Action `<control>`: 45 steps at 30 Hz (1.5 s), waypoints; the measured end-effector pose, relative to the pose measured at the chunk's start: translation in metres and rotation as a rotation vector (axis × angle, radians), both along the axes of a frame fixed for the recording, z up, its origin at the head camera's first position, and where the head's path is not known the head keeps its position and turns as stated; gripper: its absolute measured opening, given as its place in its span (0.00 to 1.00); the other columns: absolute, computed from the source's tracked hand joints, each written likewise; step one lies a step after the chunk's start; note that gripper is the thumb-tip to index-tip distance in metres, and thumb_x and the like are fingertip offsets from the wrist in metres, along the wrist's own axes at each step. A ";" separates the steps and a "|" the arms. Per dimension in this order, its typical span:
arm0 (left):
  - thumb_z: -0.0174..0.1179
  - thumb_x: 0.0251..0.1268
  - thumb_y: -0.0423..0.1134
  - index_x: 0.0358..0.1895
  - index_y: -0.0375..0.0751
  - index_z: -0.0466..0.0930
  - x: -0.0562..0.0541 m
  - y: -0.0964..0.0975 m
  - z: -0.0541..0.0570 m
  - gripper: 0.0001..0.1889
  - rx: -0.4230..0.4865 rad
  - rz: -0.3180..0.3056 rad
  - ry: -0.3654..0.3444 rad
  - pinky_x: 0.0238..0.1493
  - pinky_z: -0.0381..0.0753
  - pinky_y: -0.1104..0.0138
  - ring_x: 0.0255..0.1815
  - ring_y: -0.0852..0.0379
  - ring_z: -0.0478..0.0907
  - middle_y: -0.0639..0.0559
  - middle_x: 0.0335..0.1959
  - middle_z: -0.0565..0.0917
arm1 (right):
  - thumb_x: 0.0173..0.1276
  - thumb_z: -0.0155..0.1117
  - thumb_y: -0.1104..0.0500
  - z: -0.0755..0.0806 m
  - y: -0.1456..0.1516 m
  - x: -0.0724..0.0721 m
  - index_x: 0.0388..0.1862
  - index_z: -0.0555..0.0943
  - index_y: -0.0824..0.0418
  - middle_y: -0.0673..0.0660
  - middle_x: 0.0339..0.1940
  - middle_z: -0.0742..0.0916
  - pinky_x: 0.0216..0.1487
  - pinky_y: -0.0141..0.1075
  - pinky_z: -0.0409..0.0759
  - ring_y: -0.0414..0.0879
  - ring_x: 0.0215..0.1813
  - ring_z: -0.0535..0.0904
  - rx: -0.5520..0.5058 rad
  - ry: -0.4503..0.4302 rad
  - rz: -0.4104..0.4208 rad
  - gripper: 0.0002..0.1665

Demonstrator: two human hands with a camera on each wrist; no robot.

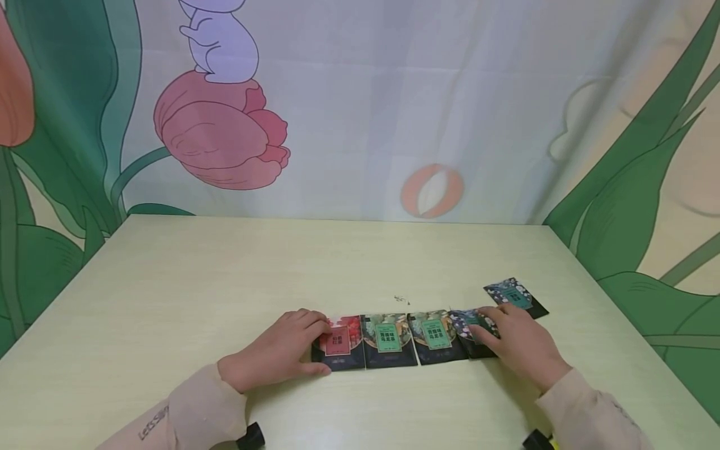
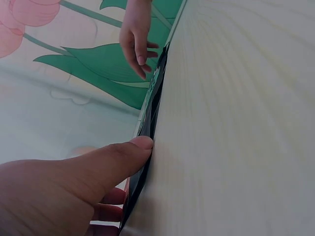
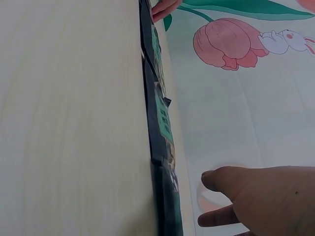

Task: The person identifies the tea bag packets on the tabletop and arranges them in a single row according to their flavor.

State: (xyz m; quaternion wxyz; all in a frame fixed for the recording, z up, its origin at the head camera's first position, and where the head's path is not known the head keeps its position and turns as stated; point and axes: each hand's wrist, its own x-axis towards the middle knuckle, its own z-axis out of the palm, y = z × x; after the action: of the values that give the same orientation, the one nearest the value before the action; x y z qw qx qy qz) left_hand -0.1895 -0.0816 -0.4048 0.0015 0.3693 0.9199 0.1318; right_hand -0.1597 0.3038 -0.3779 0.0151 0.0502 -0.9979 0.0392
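Several flat dark sachets lie in a row on the table. At its left end is a red-topped sachet [image 1: 344,361]; my left hand [image 1: 284,349] rests against it, fingertips over its upper left side and thumb at the near corner. Two sachets with green labels, one [image 1: 388,357] beside the other [image 1: 437,355], form the middle. A blue floral sachet [image 1: 461,320] ends the row on the right, partly hidden by my right hand [image 1: 524,345]. The right wrist view shows that hand's thumb and finger spread apart above the row, gripping nothing.
Another blue floral sachet [image 1: 517,296] lies askew behind my right hand, apart from the row. Small dark specks [image 1: 402,300] mark the pale table [image 1: 253,269] beyond the row. A printed curtain [image 1: 360,125] hangs along the table's far edge.
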 end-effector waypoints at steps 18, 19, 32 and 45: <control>0.67 0.53 0.59 0.56 0.41 0.76 0.001 0.000 0.002 0.32 -0.001 -0.002 -0.003 0.65 0.71 0.54 0.60 0.50 0.72 0.50 0.57 0.77 | 0.68 0.61 0.48 0.012 0.027 -0.019 0.60 0.77 0.65 0.71 0.57 0.79 0.56 0.60 0.75 0.67 0.58 0.75 -0.100 0.017 0.076 0.28; 0.67 0.53 0.59 0.56 0.41 0.76 0.001 0.000 0.002 0.32 -0.001 -0.003 -0.002 0.65 0.71 0.54 0.60 0.51 0.72 0.50 0.57 0.77 | 0.68 0.61 0.48 0.012 0.029 -0.020 0.60 0.77 0.65 0.71 0.57 0.79 0.56 0.60 0.75 0.67 0.58 0.75 -0.106 0.016 0.077 0.28; 0.66 0.54 0.59 0.55 0.41 0.76 0.001 0.000 0.002 0.32 0.000 -0.002 0.004 0.65 0.71 0.55 0.60 0.51 0.72 0.50 0.57 0.78 | 0.68 0.61 0.54 -0.003 0.056 -0.041 0.58 0.77 0.66 0.72 0.56 0.79 0.60 0.62 0.71 0.68 0.59 0.73 -0.119 0.068 0.098 0.24; 0.67 0.53 0.59 0.56 0.42 0.76 0.001 -0.001 0.001 0.32 0.003 -0.003 -0.001 0.65 0.71 0.54 0.60 0.51 0.72 0.50 0.57 0.78 | 0.69 0.60 0.55 -0.010 0.076 -0.057 0.58 0.77 0.66 0.73 0.58 0.77 0.62 0.62 0.69 0.69 0.60 0.71 -0.093 0.038 0.090 0.23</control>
State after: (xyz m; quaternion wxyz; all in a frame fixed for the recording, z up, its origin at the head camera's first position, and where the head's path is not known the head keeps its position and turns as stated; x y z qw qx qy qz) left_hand -0.1883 -0.0823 -0.4036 0.0017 0.3704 0.9192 0.1335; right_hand -0.2166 0.3800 -0.3882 0.0346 0.0950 -0.9912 0.0852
